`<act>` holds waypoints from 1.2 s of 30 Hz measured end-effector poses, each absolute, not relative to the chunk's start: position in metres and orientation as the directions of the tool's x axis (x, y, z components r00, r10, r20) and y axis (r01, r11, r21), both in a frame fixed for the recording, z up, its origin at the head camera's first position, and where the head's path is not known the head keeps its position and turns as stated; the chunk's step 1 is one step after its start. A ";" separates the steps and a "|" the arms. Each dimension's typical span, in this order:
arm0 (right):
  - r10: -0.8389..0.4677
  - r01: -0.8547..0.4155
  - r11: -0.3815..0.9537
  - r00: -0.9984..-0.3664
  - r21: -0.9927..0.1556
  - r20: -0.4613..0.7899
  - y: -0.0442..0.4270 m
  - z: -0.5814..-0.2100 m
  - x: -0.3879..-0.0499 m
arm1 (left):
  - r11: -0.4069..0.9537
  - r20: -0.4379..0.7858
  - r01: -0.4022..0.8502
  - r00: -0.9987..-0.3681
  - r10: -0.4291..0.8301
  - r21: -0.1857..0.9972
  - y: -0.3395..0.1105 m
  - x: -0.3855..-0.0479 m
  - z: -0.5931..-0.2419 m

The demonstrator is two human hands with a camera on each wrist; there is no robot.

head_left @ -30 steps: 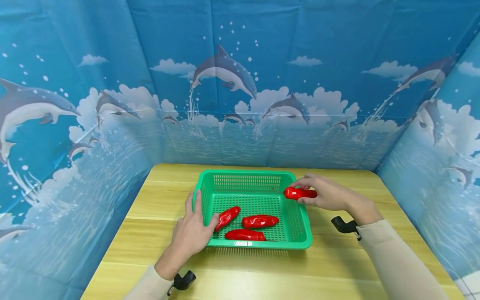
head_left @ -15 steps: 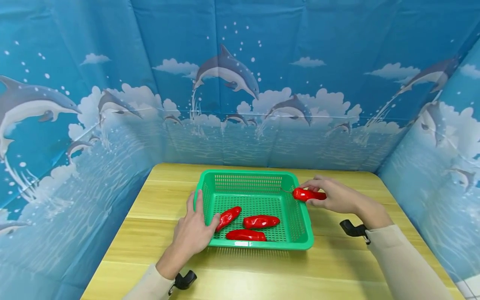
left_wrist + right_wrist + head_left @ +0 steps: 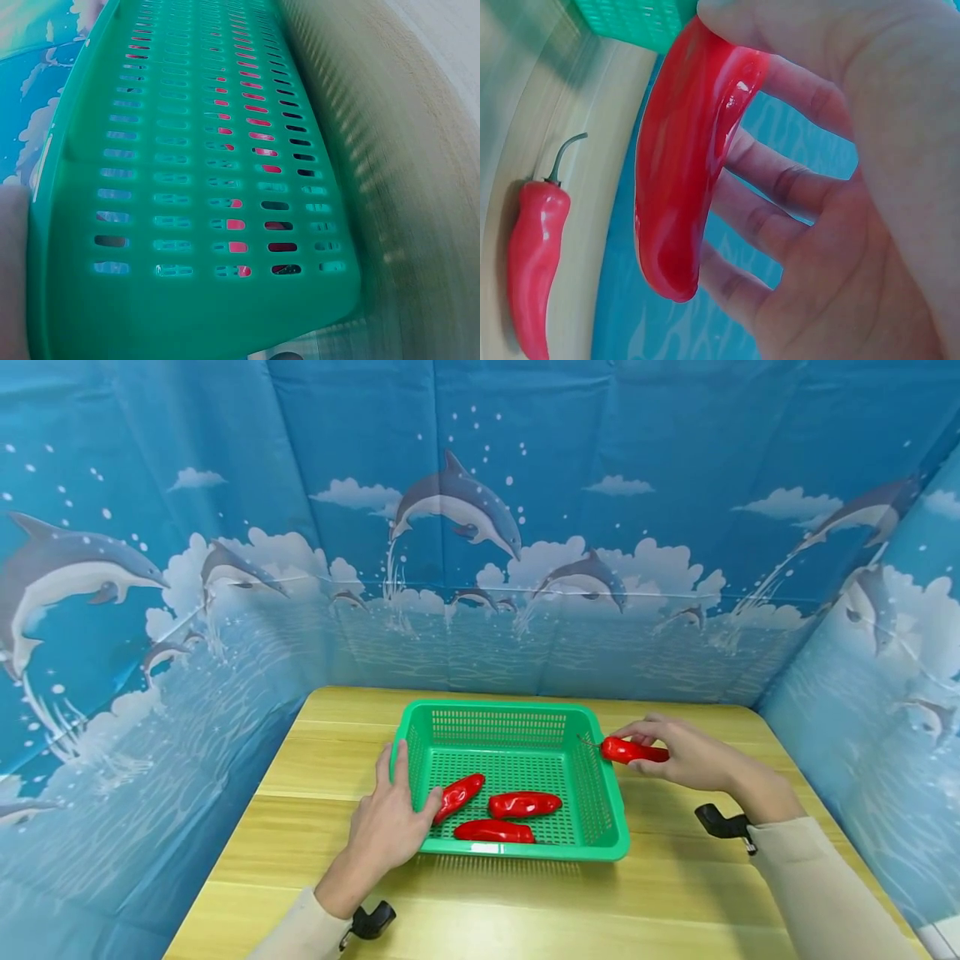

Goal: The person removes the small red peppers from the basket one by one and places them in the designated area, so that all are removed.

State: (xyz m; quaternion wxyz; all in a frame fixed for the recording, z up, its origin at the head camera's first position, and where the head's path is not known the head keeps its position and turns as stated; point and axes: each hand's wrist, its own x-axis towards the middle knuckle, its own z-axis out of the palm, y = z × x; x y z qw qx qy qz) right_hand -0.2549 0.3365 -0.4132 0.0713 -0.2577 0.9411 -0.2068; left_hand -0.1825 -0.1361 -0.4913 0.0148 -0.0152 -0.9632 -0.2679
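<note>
My right hand (image 3: 693,758) pinches a red chili pepper (image 3: 633,750) between thumb and fingers, just outside the right rim of the green plastic basket (image 3: 611,802). Its thin stem points left across the rim. In the right wrist view the held pepper (image 3: 682,165) hangs from the thumb side, the other fingers spread behind it. My left hand (image 3: 386,827) rests against the basket's left rim, fingers straight and thumb reaching inside. Near that thumb lies a slanted red pepper (image 3: 459,795). Two more peppers, one in the middle (image 3: 525,804) and one in front (image 3: 495,832), lie on the basket floor.
Another red pepper (image 3: 538,262) with a green stem lies on the wooden tabletop (image 3: 622,97) in the right wrist view. It cannot be made out in the head view. A blue dolphin-printed curtain (image 3: 480,643) closes off the back and sides. Slotted basket wall (image 3: 180,300) fills the left wrist view.
My right hand has carried the pepper rightward, from over the basket's right side to beyond its rim. The left hand stays at the left rim, and the peppers in the basket have not moved.
</note>
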 end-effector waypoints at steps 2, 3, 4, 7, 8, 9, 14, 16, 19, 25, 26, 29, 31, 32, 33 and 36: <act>-0.510 -0.452 0.785 -0.860 -0.424 -0.027 0.338 -0.414 -0.255 | 0.856 0.036 0.036 -0.999 0.020 0.516 -0.136 -0.183 -0.491; -0.513 -0.455 0.783 -0.858 -0.424 -0.026 0.339 -0.414 -0.255 | 0.855 0.037 0.036 -0.999 0.020 0.517 -0.136 -0.183 -0.491; -0.512 -0.453 0.783 -0.859 -0.426 -0.027 0.340 -0.414 -0.255 | 0.855 0.037 0.036 -0.999 0.020 0.517 -0.136 -0.182 -0.491; -0.501 -0.441 0.788 -0.865 -0.429 -0.030 0.344 -0.414 -0.254 | 0.855 0.040 0.039 -0.999 0.021 0.517 -0.136 -0.182 -0.491; -0.499 -0.440 0.789 -0.866 -0.430 -0.029 0.345 -0.414 -0.255 | 0.856 0.042 0.040 -0.999 0.022 0.515 -0.136 -0.182 -0.491; -0.498 -0.439 0.788 -0.867 -0.432 -0.028 0.346 -0.415 -0.255 | 0.856 0.046 0.042 -0.999 0.022 0.515 -0.136 -0.182 -0.491; -0.490 -0.434 0.792 -0.871 -0.430 -0.024 0.352 -0.418 -0.254 | 0.856 0.050 0.042 -0.999 0.019 0.515 -0.136 -0.181 -0.491; -0.488 -0.432 0.794 -0.872 -0.428 -0.025 0.354 -0.420 -0.253 | 0.856 0.042 0.039 -0.999 0.020 0.516 -0.136 -0.181 -0.492; -0.481 -0.426 0.796 -0.876 -0.429 -0.022 0.358 -0.422 -0.252 | 0.858 0.038 0.038 -0.999 0.021 0.512 -0.136 -0.181 -0.492; -0.479 -0.429 0.794 -0.878 -0.431 -0.009 0.364 -0.427 -0.251 | 0.860 0.052 0.040 -0.999 0.016 0.509 -0.136 -0.183 -0.490; -0.478 -0.427 0.795 -0.878 -0.431 -0.013 0.365 -0.428 -0.251 | 0.860 0.047 0.037 -0.999 0.015 0.509 -0.136 -0.183 -0.490; -0.471 -0.419 0.798 -0.882 -0.433 -0.016 0.370 -0.433 -0.249 | 0.860 0.034 0.030 -0.999 0.015 0.510 -0.135 -0.182 -0.491; -0.466 -0.415 0.800 -0.885 -0.433 -0.013 0.373 -0.435 -0.249 | 0.860 0.036 0.030 -0.999 0.014 0.509 -0.135 -0.182 -0.491; -0.465 -0.416 0.800 -0.885 -0.433 -0.009 0.374 -0.436 -0.248 | 0.861 0.039 0.031 -0.999 0.013 0.507 -0.135 -0.182 -0.492; -0.466 -0.418 0.799 -0.885 -0.432 -0.006 0.375 -0.437 -0.248 | 0.862 0.042 0.031 -0.999 0.011 0.506 -0.134 -0.182 -0.492; -0.470 -0.424 0.801 -0.883 -0.423 -0.004 0.377 -0.439 -0.247 | 0.862 0.042 0.028 -0.999 0.008 0.506 -0.134 -0.182 -0.491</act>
